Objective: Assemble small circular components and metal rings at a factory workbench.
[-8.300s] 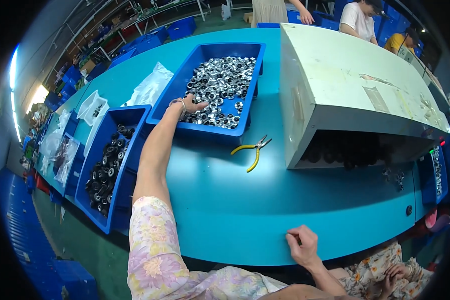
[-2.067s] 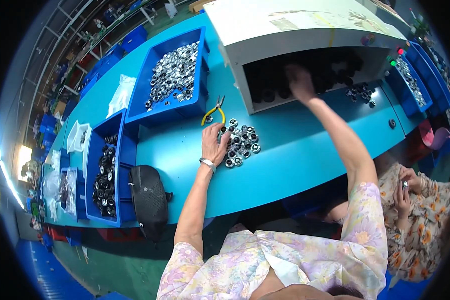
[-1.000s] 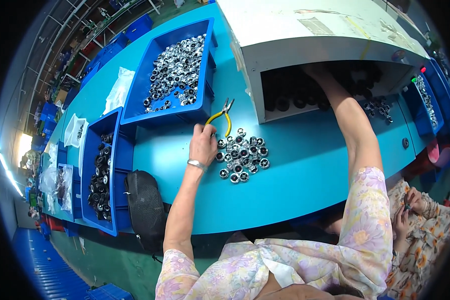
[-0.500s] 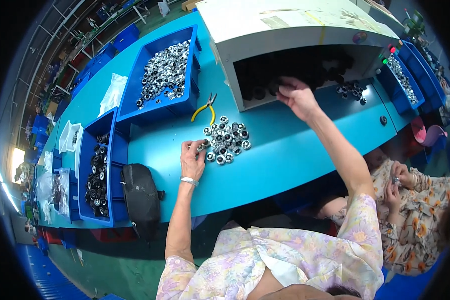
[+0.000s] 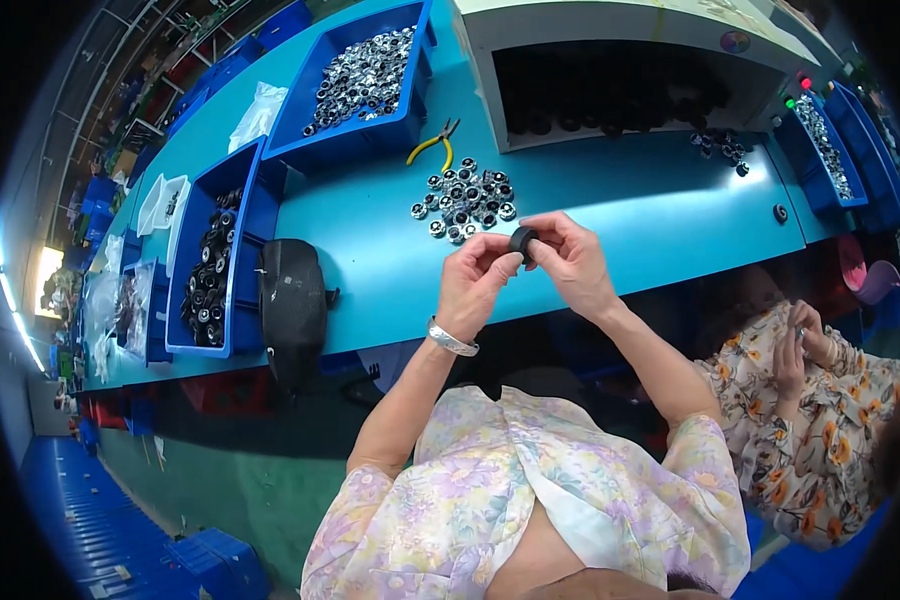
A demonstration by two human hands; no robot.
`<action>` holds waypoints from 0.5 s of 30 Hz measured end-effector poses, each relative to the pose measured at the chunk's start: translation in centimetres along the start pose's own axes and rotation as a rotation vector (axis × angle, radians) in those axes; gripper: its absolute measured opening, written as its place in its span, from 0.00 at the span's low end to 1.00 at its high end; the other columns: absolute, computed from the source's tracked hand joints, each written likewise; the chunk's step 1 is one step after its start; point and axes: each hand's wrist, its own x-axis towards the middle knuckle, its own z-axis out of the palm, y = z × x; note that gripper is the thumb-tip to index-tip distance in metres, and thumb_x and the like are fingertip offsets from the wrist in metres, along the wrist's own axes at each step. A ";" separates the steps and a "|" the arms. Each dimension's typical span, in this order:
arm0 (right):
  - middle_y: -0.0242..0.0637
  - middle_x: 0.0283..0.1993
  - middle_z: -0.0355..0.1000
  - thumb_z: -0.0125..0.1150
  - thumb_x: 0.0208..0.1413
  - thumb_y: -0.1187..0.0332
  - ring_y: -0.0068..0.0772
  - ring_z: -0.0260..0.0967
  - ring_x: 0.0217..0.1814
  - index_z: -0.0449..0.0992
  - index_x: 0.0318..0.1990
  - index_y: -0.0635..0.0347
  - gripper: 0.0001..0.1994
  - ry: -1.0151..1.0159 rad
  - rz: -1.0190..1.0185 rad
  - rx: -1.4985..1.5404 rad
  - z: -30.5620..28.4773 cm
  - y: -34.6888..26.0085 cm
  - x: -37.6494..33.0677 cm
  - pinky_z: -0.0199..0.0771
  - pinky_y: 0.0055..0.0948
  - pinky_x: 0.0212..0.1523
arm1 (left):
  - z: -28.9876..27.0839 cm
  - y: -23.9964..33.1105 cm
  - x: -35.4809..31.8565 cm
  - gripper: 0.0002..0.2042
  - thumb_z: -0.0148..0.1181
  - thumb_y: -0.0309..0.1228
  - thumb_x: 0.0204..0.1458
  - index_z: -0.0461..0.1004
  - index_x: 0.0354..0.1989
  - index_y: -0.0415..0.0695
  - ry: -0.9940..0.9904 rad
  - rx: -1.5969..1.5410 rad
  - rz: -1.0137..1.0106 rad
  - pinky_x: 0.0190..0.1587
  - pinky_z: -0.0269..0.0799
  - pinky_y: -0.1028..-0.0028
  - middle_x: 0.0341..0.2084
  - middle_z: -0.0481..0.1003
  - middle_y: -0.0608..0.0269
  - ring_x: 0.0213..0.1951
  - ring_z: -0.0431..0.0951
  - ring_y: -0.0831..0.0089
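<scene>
My hands meet above the front of the turquoise table point(image 5: 400, 300). My right hand point(image 5: 575, 268) pinches a black ring-shaped part point(image 5: 521, 240) between thumb and fingers. My left hand point(image 5: 475, 285) is closed, its fingertips against the ring's left side; whatever it pinches is hidden by the fingers. Just beyond them lies a loose pile of small round silver-and-black parts point(image 5: 470, 195). Yellow-handled pliers point(image 5: 432, 148) lie open on the table behind that pile.
A white open-fronted box point(image 5: 610, 22) holding dark parts stands at the back. Blue bins hold silver parts point(image 5: 365, 75) and black parts point(image 5: 210, 265). A black bag-like object point(image 5: 292, 300) leans at the table's front edge. Another person point(image 5: 800, 420) sits at the right.
My right hand has come out of the white box with the black ring. My left hand has moved right from beside the pile to meet it. The view has shifted, too.
</scene>
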 end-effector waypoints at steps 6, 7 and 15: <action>0.37 0.28 0.75 0.54 0.57 0.77 0.23 0.73 0.26 0.74 0.38 0.69 0.05 0.014 0.010 -0.158 1.3 0.6 -1.3 0.75 0.22 0.26 | -0.3 -0.5 -1.8 0.06 0.64 0.20 0.49 0.73 0.32 0.36 -0.003 -0.003 0.033 0.38 0.73 0.80 0.36 0.66 0.67 0.31 0.73 0.80; 0.38 0.27 0.75 0.53 0.56 0.78 0.23 0.73 0.24 0.74 0.37 0.70 0.05 0.013 -0.014 -0.217 1.4 0.5 -1.5 0.74 0.22 0.25 | -0.3 -0.4 -2.0 0.06 0.64 0.20 0.49 0.73 0.32 0.36 -0.001 -0.002 0.032 0.38 0.73 0.80 0.36 0.66 0.67 0.31 0.73 0.80; 0.42 0.23 0.73 0.50 0.55 0.80 0.25 0.71 0.20 0.72 0.34 0.70 0.04 -0.012 -0.108 -0.364 2.7 2.3 -3.1 0.69 0.25 0.20 | -1.4 -1.4 -3.7 0.08 0.67 0.19 0.44 0.70 0.25 0.37 -0.054 0.141 0.050 0.35 0.71 0.80 0.31 0.64 0.68 0.31 0.69 0.82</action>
